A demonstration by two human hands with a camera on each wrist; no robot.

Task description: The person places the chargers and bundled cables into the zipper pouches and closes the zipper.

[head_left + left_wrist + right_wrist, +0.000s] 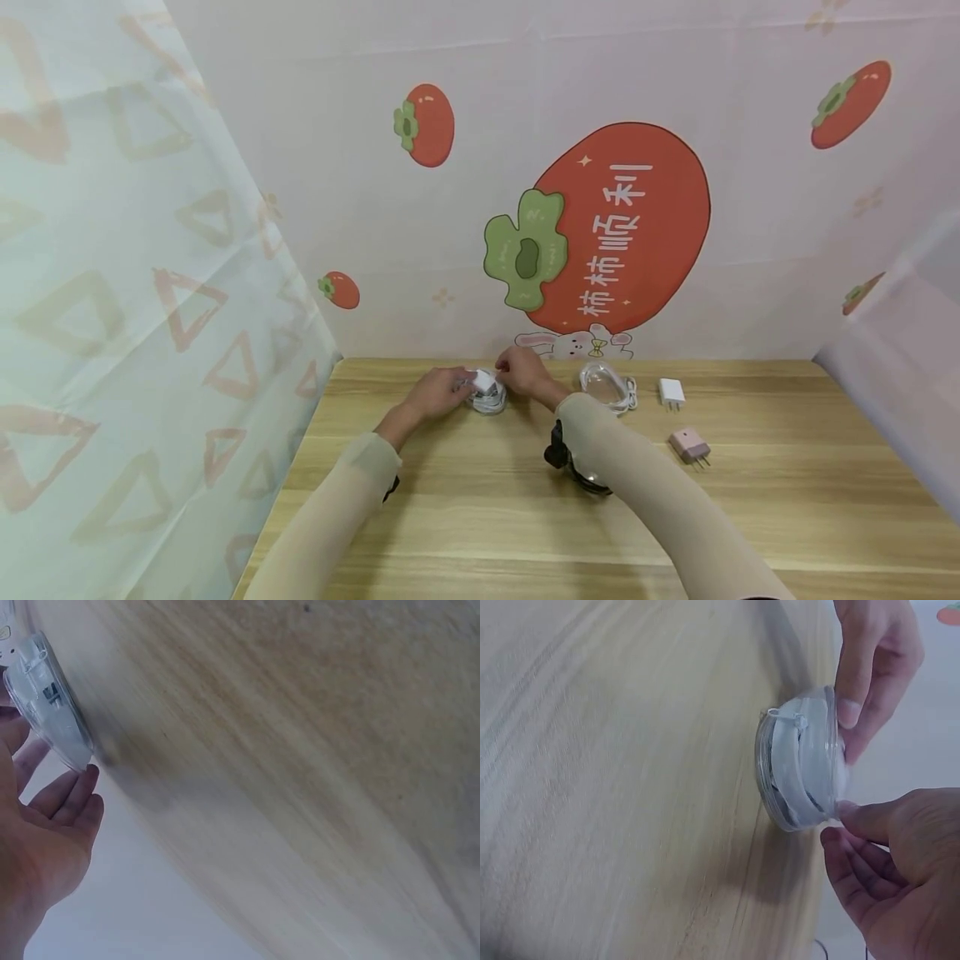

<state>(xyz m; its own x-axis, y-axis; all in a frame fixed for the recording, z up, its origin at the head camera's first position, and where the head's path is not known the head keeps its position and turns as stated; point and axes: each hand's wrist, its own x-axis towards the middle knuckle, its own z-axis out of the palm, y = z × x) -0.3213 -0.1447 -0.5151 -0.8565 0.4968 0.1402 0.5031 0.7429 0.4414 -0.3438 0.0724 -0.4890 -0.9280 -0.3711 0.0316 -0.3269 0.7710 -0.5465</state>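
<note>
Nearest, a round dark-edged object (596, 487) lies mostly hidden under the right sleeve (626, 454), its contents indistinct, with a boxy pink plug charger (689, 445) farther right on the wood-grain table (465, 517). At the table's far middle, the left hand (437, 392), fingers bent, and right hand (525, 372), thumb and forefinger pinching, grip opposite sides of a clear, round plastic case (802, 765) containing pale coiled cable; a glossy white block (483, 382) sits at its top, partly covered by left fingertips.
</note>
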